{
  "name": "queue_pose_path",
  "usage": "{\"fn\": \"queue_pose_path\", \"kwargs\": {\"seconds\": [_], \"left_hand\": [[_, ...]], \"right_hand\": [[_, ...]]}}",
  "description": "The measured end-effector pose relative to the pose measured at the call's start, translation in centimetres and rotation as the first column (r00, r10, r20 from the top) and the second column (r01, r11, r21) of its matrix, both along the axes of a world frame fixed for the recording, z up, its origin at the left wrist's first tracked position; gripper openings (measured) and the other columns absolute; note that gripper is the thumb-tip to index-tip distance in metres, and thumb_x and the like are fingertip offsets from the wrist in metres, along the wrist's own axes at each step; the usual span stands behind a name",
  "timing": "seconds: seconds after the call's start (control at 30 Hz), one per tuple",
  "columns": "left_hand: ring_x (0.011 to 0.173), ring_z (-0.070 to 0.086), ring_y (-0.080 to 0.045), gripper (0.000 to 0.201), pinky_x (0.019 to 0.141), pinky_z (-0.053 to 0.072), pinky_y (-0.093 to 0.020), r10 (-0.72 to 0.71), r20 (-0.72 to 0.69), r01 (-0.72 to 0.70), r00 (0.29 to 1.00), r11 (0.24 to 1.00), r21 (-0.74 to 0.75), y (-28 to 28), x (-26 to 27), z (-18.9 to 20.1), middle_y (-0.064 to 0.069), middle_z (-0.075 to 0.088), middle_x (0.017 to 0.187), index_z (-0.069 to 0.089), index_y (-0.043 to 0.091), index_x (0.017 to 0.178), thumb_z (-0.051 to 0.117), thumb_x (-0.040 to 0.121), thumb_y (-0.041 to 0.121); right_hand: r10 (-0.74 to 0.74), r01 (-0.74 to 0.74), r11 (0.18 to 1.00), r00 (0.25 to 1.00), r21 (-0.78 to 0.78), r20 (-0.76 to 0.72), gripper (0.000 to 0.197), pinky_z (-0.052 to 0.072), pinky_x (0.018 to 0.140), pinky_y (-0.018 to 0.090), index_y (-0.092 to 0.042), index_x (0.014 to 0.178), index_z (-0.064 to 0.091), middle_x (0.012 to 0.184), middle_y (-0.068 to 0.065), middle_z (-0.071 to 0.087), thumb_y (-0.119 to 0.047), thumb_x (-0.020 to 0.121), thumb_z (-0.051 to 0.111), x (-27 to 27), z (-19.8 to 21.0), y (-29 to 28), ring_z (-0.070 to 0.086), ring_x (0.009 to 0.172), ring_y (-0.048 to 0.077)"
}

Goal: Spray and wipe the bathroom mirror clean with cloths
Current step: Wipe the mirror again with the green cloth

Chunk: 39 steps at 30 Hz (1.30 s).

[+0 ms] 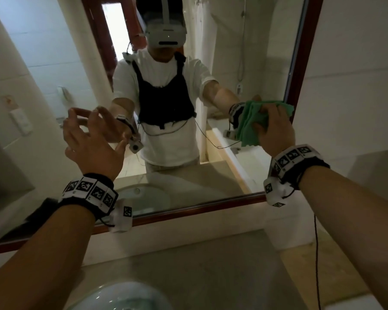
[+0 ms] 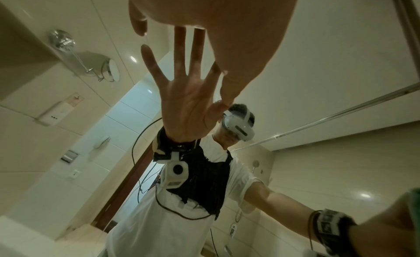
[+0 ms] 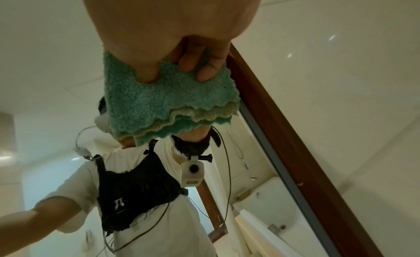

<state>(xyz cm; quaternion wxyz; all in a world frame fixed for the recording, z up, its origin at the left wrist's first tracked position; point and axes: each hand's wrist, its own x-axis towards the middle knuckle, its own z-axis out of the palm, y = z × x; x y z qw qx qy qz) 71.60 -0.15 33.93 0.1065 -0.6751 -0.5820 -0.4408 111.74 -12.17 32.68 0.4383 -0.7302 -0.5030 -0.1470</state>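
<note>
Wiping stage, judged from the folded green cloth [image 1: 255, 124] pressed against the mirror [image 1: 179, 182] at the right of the head view, just beside the red-brown frame [image 1: 300, 63]. Right hand [image 1: 276, 128]: grip closed around the cloth — thumb and fingers [image 3: 205, 70] curled into the pile, scalloped edges hanging free below, as the right wrist view shows. Left hand [image 1: 92, 144]: grip slack and holding nothing, fingers [image 2: 179, 51] spread near the glass at centre left of the head view; contact with the glass likely at the fingertips, not certain.

Progress, as far as visible:
- No spray bottle in any view; whether spraying is complete cannot be told.
- No droplets, streaks or haze distinguishable on the glass — picture quality too soft to confirm a clean or wet surface.
- Cloth at the far right edge of the mirror, mid height; suggests a pass ending or starting at that border.
- Only one cloth in view, though the task names cloths; a second, drying pass possibly outstanding.

Below the mirror: pale stone worktop [image 1: 188, 271] with a basin [image 1: 126, 296] at the bottom edge of the head view.
</note>
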Motion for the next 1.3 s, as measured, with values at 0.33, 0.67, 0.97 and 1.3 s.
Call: {"fn": "queue_pose_path", "kwargs": {"seconds": [0.33, 0.67, 0.97, 1.3], "left_hand": [[0.147, 0.015, -0.041, 0.089, 0.099, 0.036, -0.066, -0.004, -0.021, 0.004, 1.000, 1.000, -0.001, -0.2, 0.0, 0.2, -0.016, 0.009, 0.164, 0.028, 0.022, 0.150, 0.077, 0.079, 0.046], [0.140, 0.024, -0.043, 0.084, 0.097, 0.037, -0.065, -0.077, -0.126, 0.077, 0.989, 0.997, -0.006, 0.1, -2.3, 0.8, -0.017, 0.017, 0.160, 0.026, 0.034, 0.152, 0.072, 0.082, 0.024], [0.132, 0.035, -0.033, 0.088, 0.098, 0.036, -0.054, -0.158, -0.160, 0.157, 0.974, 0.987, -0.020, -0.1, -5.5, 2.2, -0.008, 0.032, 0.153, 0.026, 0.025, 0.153, 0.060, 0.075, 0.007], [0.136, 0.032, -0.034, 0.076, 0.099, 0.039, -0.058, -0.066, -0.086, 0.068, 0.994, 0.997, 0.026, 0.1, -3.3, 1.4, -0.007, 0.028, 0.155, 0.029, 0.028, 0.150, 0.068, 0.085, 0.034]], "right_hand": [[-0.034, 0.035, 0.999, 0.998, 0.005, -0.043, 0.040, 0.050, 0.075, 0.040, -0.016, 0.125, 0.050, 0.126, 0.012, 0.049, -0.026, 0.089, 0.063, -2.4, -2.1, 0.3, 0.055, 0.103, 0.035], [0.073, -0.073, 0.997, 0.985, -0.006, 0.157, 0.036, 0.053, 0.066, 0.045, -0.021, 0.124, 0.054, 0.118, 0.014, 0.053, -0.029, 0.089, 0.062, -15.2, -1.6, 4.9, 0.058, 0.098, 0.038], [0.281, -0.250, 0.960, 0.884, -0.128, 0.374, 0.052, 0.045, 0.052, 0.034, -0.021, 0.121, 0.058, 0.109, 0.016, 0.055, -0.027, 0.074, 0.078, -30.5, 1.0, 10.0, 0.062, 0.086, 0.036], [0.195, -0.196, 0.980, 0.936, -0.028, 0.293, 0.043, 0.050, 0.063, 0.036, -0.022, 0.131, 0.053, 0.125, 0.010, 0.053, -0.034, 0.089, 0.058, -19.6, 3.2, 7.2, 0.060, 0.100, 0.035]]}}
